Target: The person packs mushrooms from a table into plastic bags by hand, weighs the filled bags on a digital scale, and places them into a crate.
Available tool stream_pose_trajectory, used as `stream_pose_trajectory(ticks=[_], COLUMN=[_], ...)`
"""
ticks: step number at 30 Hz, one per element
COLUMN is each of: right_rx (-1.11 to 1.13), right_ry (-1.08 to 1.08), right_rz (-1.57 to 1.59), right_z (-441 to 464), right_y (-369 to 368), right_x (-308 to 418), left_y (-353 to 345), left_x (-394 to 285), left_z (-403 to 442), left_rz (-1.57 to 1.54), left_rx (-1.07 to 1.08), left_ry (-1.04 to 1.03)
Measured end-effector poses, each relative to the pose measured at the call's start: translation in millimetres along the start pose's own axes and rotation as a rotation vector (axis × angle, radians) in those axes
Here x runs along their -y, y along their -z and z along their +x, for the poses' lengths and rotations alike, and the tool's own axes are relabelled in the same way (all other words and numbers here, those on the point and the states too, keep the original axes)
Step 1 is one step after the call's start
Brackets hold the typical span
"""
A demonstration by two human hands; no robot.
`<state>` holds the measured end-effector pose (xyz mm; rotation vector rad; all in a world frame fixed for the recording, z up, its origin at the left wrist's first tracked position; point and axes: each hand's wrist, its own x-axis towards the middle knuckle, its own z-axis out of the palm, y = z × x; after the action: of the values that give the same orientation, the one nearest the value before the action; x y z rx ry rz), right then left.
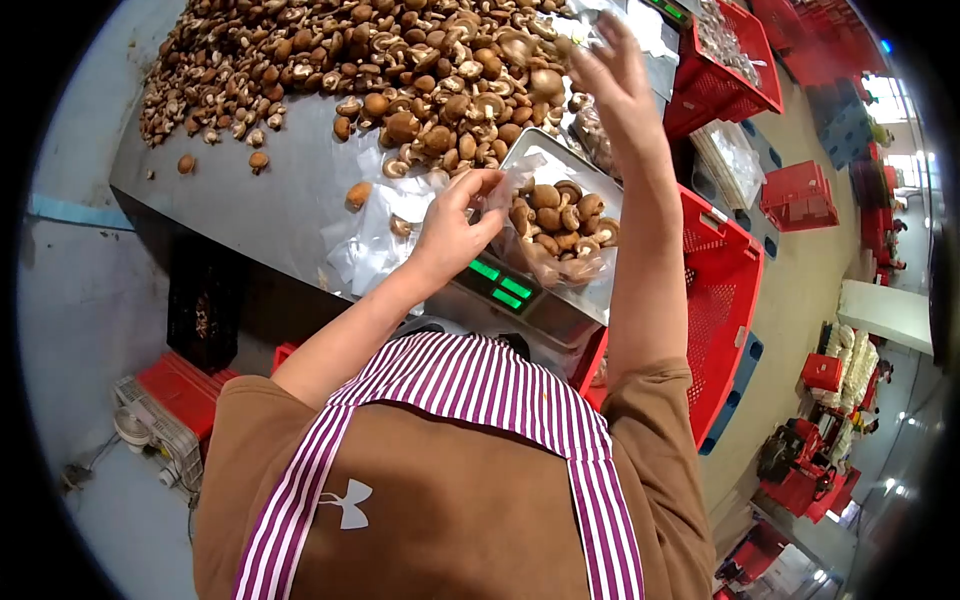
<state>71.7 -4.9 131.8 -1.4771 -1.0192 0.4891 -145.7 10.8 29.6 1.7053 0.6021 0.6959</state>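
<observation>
A clear plastic bag (548,262) with brown shiitake mushrooms (560,215) in it lies open on the metal pan of a weighing scale (565,318). My left hand (455,228) pinches the bag's left rim between thumb and fingers. Over the right end of a large shiitake pile (430,75), my right hand (618,85) is raised, a little blurred, with its fingers apart and no mushroom visible in it. The scale's green display (500,284) is lit, but its digits are too small to read.
Loose white plastic bags (365,245) lie on the steel table (240,205) left of the scale. A red crate (722,310) stands at my right, and another red crate (735,65) with packed bags is beyond. Several stray mushrooms lie near the table's front edge.
</observation>
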Motion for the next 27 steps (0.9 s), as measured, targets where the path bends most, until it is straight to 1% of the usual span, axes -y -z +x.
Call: stream_pose_trajectory(ticks=[2,3,4,6,8,9,10,11,12,14,16,17,18,20,21,22,23,24,25,26,27], right_rx=[-0.098,-0.148,-0.195,-0.231,-0.255,-0.259,-0.251,-0.245,-0.257,-0.221,-0.139,-0.117,-0.132,-0.208,-0.272,-0.273,-0.286,-0.294,-0.294,-0.291,-0.194], right_ry=[0.208,0.191,0.145,0.2,0.204,0.199,0.121,0.041,0.035,-0.378,-0.684,-0.738,-0.738,-0.576,-0.505,-0.504,-0.434,-0.359,-0.373,-0.376,-0.321], right_rz=[-0.223,-0.237,-0.316,-0.719,-1.027,-1.029,-1.113,-1.196,-1.203,-1.077,-0.899,-0.554,-0.554,-0.063,0.022,0.024,0.231,0.438,0.596,0.599,0.698], right_z=[-4,-17,-31,-61,-98,-116,-136,-152,-166,-190,-197,-198,-199,-204,-201,-197,-193,-187,-185,-183,-182], right_y=[8,9,12,33,46,53,61,68,72,82,95,97,99,101,96,90,85,79,71,71,70], right_x=[7,18,25,13,7,1,-6,-13,-19,-32,-49,-50,-57,-82,-85,-77,-65,-49,-31,-23,-17], left_y=[4,7,9,12,14,15,13,10,6,-5,-14,-17,-18,-14,-15,-15,-15,-11,-6,-2,-1], left_x=[-3,-4,-5,-8,-12,-14,-14,-15,-16,-13,-13,-19,-30,-49,-49,-48,-46,-43,-39,-35,-32], left_z=[-1,0,0,0,1,2,3,6,9,22,37,40,44,46,44,40,37,34,30,25,22], left_rz=[-0.01,-0.007,-0.004,0.031,0.095,0.183,0.181,0.282,0.382,0.384,0.332,0.206,0.082,-0.014,-0.013,-0.066,-0.117,-0.113,-0.115,-0.118,-0.148], left_rx=[0.019,0.043,0.065,0.077,0.114,0.145,0.153,0.15,0.147,0.132,0.249,0.307,0.363,0.356,0.359,0.299,0.237,0.234,0.272,0.311,0.308], left_ry=[0.007,-0.004,-0.015,-0.019,-0.047,-0.087,-0.09,-0.159,-0.232,-0.245,-0.234,-0.093,0.049,-0.034,-0.037,-0.122,-0.207,-0.209,-0.115,-0.018,0.008])
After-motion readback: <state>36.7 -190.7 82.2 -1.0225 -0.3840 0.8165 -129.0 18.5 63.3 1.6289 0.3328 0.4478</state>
